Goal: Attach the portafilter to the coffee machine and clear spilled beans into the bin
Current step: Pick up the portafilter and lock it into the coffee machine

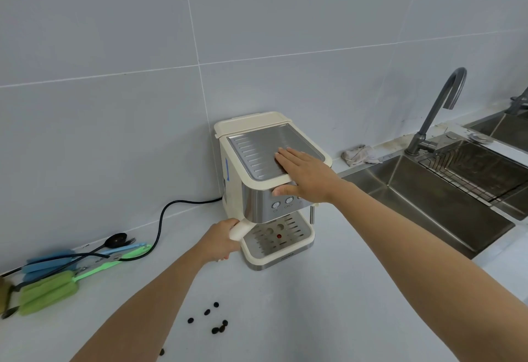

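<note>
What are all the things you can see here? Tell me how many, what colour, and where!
coffee machine: one, cream and silver, on the counter against the wall
portafilter handle: one, cream, at the machine's front left, in the left hand
coffee beans: about seven, dark, scattered on the counter in front
power cord: one, black, running left from the machine
sponge brushes: several, green and blue, far left on the counter
spoon: one, black, by the brushes
cloth: one, whitish, crumpled behind the sink
tap: one, dark grey, over the sink
sink: one, steel, right side
left hand: gripping the handle
right hand: flat on the machine's top
</note>
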### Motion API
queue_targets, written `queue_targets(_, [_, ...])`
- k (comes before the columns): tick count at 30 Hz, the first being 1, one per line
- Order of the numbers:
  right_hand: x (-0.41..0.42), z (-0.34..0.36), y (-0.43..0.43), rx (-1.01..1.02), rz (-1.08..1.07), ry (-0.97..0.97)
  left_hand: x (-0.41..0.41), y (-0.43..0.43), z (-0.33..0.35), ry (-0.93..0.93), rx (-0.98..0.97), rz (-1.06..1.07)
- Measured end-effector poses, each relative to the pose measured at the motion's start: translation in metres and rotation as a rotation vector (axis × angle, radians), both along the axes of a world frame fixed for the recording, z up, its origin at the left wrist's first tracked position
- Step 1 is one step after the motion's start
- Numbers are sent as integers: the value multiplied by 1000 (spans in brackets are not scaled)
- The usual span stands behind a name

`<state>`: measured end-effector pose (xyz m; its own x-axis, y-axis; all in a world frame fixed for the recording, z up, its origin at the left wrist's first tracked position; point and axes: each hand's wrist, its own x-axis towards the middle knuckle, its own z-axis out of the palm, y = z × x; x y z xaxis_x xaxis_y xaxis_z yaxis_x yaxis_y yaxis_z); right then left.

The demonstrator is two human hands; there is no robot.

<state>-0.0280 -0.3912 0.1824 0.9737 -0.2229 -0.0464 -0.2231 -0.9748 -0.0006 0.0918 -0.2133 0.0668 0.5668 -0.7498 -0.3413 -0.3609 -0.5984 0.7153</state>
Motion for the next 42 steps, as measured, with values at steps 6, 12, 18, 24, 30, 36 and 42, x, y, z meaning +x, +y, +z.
queue_targets(6, [0,0,0,-4,0,0,-34,-3,-4,-23,-11,86])
queue_targets(12, [0,0,1,-14,-1,-5,-70,-17,-12,-37,-19,201])
queue_targets(18, [-1,0,1,-21,-4,5,-106,-37,-10,-41,-6,307])
queue_targets(24, [-3,3,4,-25,15,-3,-122,-50,-10,-43,-3,378])
queue_targets(30, [-5,4,4,-31,26,-19,-134,-60,-8,-54,9,470])
queue_targets(36, [-4,1,3,-32,26,-26,-149,-72,-1,-62,36,544])
queue_targets(42, [-5,-1,2,-48,33,-37,-155,-76,-1,-88,50,575])
